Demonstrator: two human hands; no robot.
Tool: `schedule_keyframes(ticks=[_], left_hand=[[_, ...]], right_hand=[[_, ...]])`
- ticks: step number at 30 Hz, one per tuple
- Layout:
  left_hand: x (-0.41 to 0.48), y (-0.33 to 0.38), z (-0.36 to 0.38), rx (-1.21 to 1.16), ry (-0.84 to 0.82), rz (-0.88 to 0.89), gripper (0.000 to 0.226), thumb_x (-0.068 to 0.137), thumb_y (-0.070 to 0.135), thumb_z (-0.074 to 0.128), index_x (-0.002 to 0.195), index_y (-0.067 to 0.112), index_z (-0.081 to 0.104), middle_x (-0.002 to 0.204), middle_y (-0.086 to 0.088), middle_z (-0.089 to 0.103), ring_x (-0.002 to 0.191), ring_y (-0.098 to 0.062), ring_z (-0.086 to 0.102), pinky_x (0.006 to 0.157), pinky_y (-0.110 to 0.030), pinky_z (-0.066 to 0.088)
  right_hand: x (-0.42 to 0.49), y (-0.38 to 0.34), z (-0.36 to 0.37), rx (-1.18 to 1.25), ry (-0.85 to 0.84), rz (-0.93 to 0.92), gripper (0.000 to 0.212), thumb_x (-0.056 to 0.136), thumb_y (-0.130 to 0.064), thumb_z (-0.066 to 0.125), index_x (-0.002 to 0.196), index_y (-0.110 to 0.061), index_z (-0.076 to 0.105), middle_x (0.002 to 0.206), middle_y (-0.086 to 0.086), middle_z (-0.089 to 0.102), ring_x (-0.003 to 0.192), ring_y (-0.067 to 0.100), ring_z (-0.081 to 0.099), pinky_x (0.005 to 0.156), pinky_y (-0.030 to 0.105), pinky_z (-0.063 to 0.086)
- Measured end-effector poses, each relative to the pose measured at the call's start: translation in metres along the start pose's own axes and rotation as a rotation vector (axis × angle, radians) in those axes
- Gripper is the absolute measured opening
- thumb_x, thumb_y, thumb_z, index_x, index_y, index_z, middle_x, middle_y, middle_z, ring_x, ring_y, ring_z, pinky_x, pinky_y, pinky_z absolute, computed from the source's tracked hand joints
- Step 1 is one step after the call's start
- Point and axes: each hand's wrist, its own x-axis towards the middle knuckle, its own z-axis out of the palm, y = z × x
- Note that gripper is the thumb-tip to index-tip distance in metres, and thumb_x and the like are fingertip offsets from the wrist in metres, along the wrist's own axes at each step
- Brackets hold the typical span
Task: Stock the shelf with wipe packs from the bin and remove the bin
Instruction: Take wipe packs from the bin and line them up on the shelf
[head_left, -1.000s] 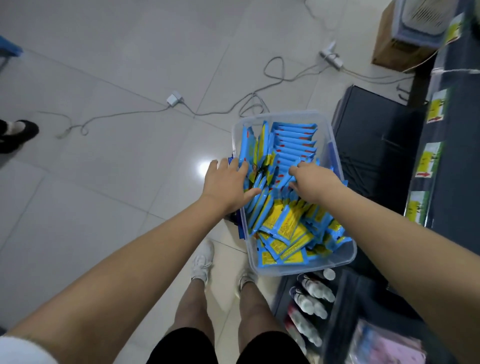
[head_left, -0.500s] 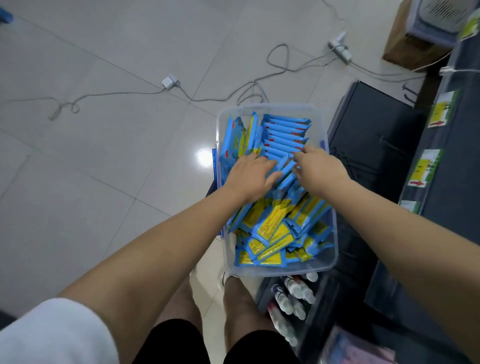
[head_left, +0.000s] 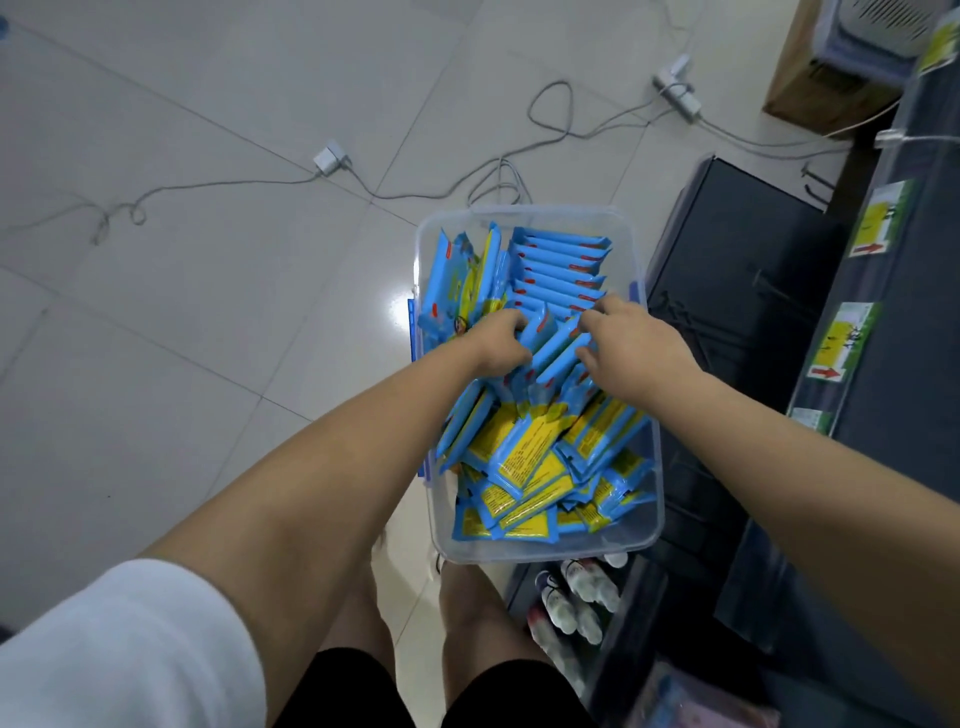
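A clear plastic bin (head_left: 644, 543) stands in front of me, filled with several blue and yellow wipe packs (head_left: 524, 457). Both my hands are inside it near the middle. My left hand (head_left: 498, 340) curls its fingers round one side of a bunch of blue packs (head_left: 553, 345). My right hand (head_left: 631, 345) grips the same bunch from the other side. A neat row of packs (head_left: 563, 265) stands on edge at the bin's far end. The dark shelf (head_left: 893, 322) runs along the right.
White cables and a power adapter (head_left: 328, 156) lie on the tiled floor beyond the bin. A dark lower shelf (head_left: 737, 291) sits right of the bin. Small white bottles (head_left: 576, 597) lie on a low shelf below the bin. A cardboard box (head_left: 810, 98) stands far right.
Both hands have moved from the bin's left side and centre toward each other and closed on a bunch of packs. The camera has swung slightly left and down.
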Motion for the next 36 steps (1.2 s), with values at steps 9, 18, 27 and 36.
schedule_keyframes(ticks=[9,18,27,36], left_hand=[[-0.040,-0.013,-0.056,-0.367,0.319,-0.047,0.029,0.080,0.021,0.071,0.103,0.011,0.056,0.095,-0.017,0.067,0.075,-0.027,0.063,0.066,-0.039,0.053],[-0.077,-0.041,-0.077,-0.125,0.311,-0.015,0.022,0.087,0.025,0.066,0.105,0.018,0.056,0.093,-0.011,0.063,0.080,-0.022,0.058,0.074,-0.036,0.050],[-0.093,-0.051,-0.069,-0.077,0.359,0.012,0.023,0.090,0.025,0.062,0.111,0.017,0.058,0.102,-0.010,0.065,0.090,-0.026,0.062,0.074,-0.034,0.051],[-0.111,-0.035,-0.093,0.167,0.365,0.140,0.027,0.089,0.016,0.061,0.116,0.016,0.061,0.109,-0.007,0.058,0.098,-0.025,0.055,0.081,-0.028,0.041]], right_hand=[[0.039,-0.026,0.011,0.007,-0.074,-0.085,0.036,0.095,-0.008,0.046,0.131,-0.011,0.042,0.117,0.016,0.052,0.111,0.036,0.051,0.078,0.042,0.044],[0.065,-0.037,0.025,-0.132,-0.233,-0.128,0.026,0.091,-0.017,0.049,0.116,-0.019,0.054,0.118,0.008,0.059,0.106,0.030,0.055,0.082,0.036,0.037],[0.084,-0.049,0.029,-0.226,-0.323,-0.123,0.027,0.086,-0.027,0.059,0.112,-0.017,0.062,0.111,0.005,0.060,0.101,0.026,0.052,0.086,0.039,0.042],[0.062,-0.050,-0.001,-0.375,-0.203,-0.174,0.023,0.088,-0.011,0.055,0.109,-0.018,0.061,0.096,0.002,0.062,0.097,0.027,0.059,0.085,0.037,0.039]])
